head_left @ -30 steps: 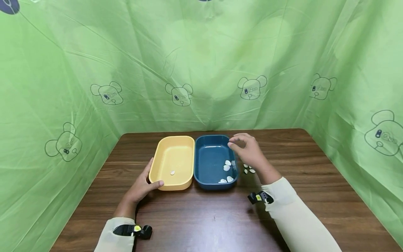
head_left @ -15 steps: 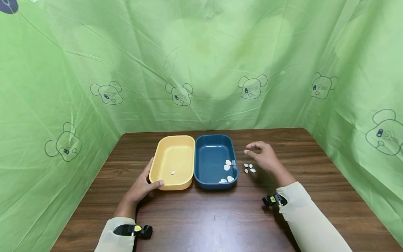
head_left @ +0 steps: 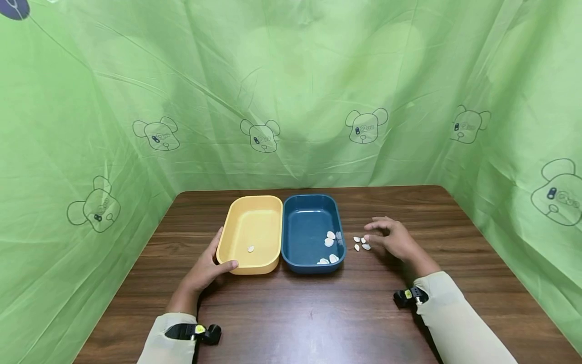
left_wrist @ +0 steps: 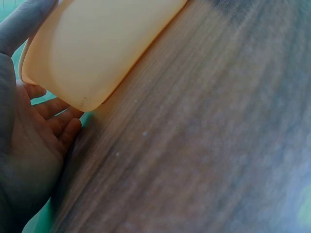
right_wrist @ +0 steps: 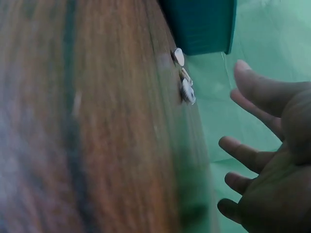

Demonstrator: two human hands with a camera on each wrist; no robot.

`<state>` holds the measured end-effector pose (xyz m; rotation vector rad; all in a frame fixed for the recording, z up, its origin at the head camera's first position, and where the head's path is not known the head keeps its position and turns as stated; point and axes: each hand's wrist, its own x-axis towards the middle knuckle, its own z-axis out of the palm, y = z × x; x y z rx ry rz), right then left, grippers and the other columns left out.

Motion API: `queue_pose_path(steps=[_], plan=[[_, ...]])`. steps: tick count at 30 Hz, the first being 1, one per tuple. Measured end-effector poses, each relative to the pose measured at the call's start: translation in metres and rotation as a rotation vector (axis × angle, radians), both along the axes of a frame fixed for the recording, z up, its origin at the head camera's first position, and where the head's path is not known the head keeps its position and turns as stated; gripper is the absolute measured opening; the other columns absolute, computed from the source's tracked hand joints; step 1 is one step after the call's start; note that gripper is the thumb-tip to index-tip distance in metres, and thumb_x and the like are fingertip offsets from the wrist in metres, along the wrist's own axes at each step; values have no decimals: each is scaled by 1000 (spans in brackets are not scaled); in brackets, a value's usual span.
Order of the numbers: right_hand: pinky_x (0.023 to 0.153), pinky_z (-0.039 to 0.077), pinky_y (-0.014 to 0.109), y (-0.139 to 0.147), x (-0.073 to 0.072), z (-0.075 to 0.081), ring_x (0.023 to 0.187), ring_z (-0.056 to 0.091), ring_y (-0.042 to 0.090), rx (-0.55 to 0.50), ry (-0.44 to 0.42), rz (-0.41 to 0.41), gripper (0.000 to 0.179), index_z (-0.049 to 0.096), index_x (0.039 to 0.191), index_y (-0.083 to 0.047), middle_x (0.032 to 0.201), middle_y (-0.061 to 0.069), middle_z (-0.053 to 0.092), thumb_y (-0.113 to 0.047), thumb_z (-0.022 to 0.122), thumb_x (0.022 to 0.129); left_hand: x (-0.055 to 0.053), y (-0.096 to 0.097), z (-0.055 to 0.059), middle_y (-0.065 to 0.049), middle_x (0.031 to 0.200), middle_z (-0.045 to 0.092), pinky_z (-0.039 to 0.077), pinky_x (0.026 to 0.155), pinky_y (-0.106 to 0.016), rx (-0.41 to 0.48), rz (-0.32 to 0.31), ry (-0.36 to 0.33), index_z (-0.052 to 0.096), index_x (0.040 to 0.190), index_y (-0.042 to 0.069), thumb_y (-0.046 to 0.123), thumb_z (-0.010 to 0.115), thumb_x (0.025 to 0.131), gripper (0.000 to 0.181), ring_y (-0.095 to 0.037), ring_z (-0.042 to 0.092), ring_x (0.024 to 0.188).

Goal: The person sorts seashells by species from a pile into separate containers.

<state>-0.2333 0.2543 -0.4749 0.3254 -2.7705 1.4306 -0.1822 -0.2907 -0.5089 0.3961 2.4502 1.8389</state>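
Note:
My left hand (head_left: 203,269) grips the near left corner of a yellow tray (head_left: 253,222), its thumb over the rim and fingers along the outer side. One small white shell (head_left: 250,248) lies inside that tray. Against its right side stands a dark blue tray (head_left: 306,217) holding several larger white shells (head_left: 329,242). To the right of the blue tray, a small group of shells (head_left: 366,246) lies on the table. Just over them hovers my right hand (head_left: 400,243), fingers loosely bent and apart, holding nothing. The right wrist view shows the ridged shells (right_wrist: 187,91) beyond the spread fingertips.
The trays stand on a brown wooden table (head_left: 291,313). Green cloth (head_left: 309,91) printed with bear heads hangs behind the table and along both sides. Each wrist wears a black strap with a small camera, one on the left (head_left: 211,334) and one on the right (head_left: 402,298).
My right hand has moved from above the blue tray's right edge rightward and down to the loose shells. The left hand and both trays have stayed in place.

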Motion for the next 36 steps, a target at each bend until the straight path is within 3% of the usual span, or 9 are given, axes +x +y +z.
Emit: queue_pose_path(steps=[4,13,27,36], plan=[[128,8,80,10,-3,-10,162,14,64,4,-33,20,31,81,119,0,162,35,49,-15,87,92,0,1,0,-27,178,28,45,104,-12,-2,1,-3,7,178,16,10,84,92,115,1,58,127],[125,-1,83,20,-3,-22,163,0,64,22,-96,66,32,86,114,-6,170,32,39,-22,93,87,0,1,0,-27,178,26,45,104,-12,1,4,-11,7,178,17,10,83,93,115,-1,57,129],[123,-4,85,21,-4,-29,164,-3,62,49,-97,103,31,86,110,-8,173,29,37,-18,96,83,-1,0,-4,-27,177,28,45,104,-12,1,8,-14,7,178,17,10,84,92,116,1,58,127],[123,-2,85,16,-3,-27,162,0,65,69,-54,104,24,85,103,-6,170,32,38,-14,95,83,2,0,1,-28,178,26,45,103,-12,2,13,-6,7,178,15,9,84,92,115,-3,58,128]])
